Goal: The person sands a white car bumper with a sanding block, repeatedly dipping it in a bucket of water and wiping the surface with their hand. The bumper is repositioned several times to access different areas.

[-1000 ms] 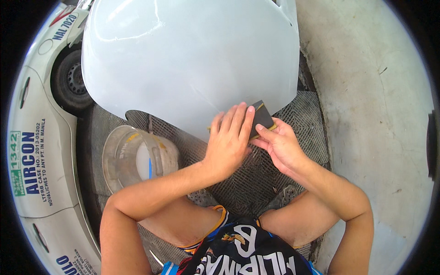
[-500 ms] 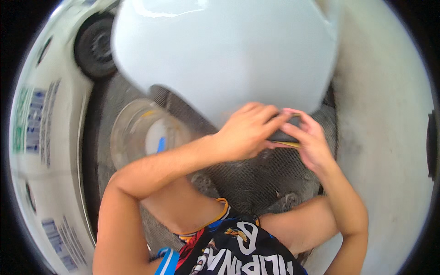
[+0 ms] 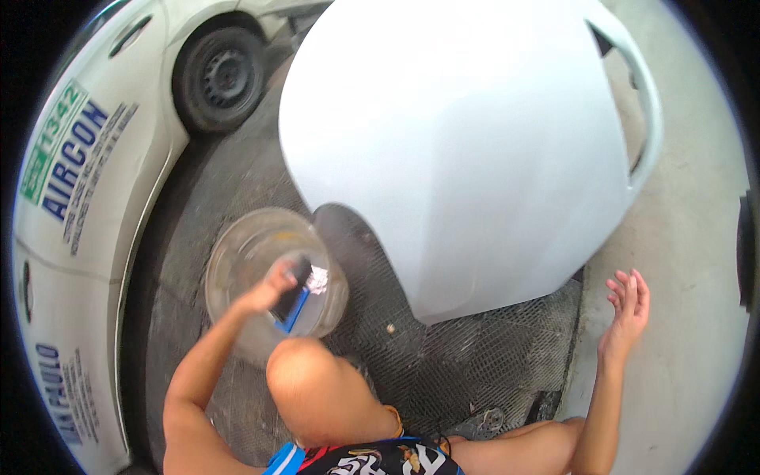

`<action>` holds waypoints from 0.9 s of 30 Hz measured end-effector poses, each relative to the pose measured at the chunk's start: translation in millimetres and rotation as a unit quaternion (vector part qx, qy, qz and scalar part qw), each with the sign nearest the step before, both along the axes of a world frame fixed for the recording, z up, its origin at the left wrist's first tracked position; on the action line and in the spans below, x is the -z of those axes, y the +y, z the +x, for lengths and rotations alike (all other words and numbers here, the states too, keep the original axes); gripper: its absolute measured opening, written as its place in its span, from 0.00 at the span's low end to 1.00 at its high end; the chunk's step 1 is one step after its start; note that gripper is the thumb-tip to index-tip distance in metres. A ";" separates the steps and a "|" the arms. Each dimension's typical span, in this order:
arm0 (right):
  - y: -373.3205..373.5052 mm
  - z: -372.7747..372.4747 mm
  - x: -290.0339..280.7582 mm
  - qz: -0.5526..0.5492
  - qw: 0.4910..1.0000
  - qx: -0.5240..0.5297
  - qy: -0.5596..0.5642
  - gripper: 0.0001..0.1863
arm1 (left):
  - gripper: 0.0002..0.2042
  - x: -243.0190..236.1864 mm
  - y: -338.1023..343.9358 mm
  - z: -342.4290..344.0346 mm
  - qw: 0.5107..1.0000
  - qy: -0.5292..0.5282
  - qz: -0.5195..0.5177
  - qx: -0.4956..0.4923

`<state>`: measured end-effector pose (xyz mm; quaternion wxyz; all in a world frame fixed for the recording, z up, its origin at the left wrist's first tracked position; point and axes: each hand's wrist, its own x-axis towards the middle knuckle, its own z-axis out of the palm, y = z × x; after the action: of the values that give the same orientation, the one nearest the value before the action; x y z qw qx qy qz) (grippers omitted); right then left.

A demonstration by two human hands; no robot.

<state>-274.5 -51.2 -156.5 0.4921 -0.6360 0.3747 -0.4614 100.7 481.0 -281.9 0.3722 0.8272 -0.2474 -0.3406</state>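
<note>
My left hand [image 3: 267, 293] grips a dark sanding block with a blue underside [image 3: 291, 299] and holds it inside a clear round plastic basin [image 3: 237, 253] of water on the ground to my left. My right hand [image 3: 625, 310] hangs open in the air at the right, fingers spread, holding nothing, just off the lower right edge of a large white car body panel [image 3: 467, 142]. The panel lies in front of me over a metal mesh grate [image 3: 443, 364].
A white car with side lettering [image 3: 87, 198] and a black wheel [image 3: 220, 75] stands close on the left. Pale concrete floor [image 3: 681, 372] runs down the right side. My bare knee [image 3: 313, 380] is raised between basin and grate.
Both hands left the panel's lower edge. My left hand carried the block left into the basin, and my right hand let go and swung out to the right, open.
</note>
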 end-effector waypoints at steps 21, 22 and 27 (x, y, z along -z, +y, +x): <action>-60.3 109.5 -19.2 -0.049 0.988 -0.021 -0.142 0.29 | 0.28 -215.7 -81.8 -34.3 0.952 -0.292 -0.076 -0.052; -62.0 112.5 -17.3 -0.053 0.987 -0.035 -0.150 0.30 | 0.26 -248.6 -109.7 -38.7 0.924 -0.361 -0.123 -0.006; -73.7 128.9 -13.6 -0.079 0.987 -0.036 -0.133 0.32 | 0.24 -307.5 -257.3 -41.9 0.715 -0.654 -0.191 0.157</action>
<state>-145.7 -124.9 -142.9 0.5021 -0.6187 0.2457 -0.5519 58.7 223.7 25.6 0.2087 0.7039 -0.6154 0.2867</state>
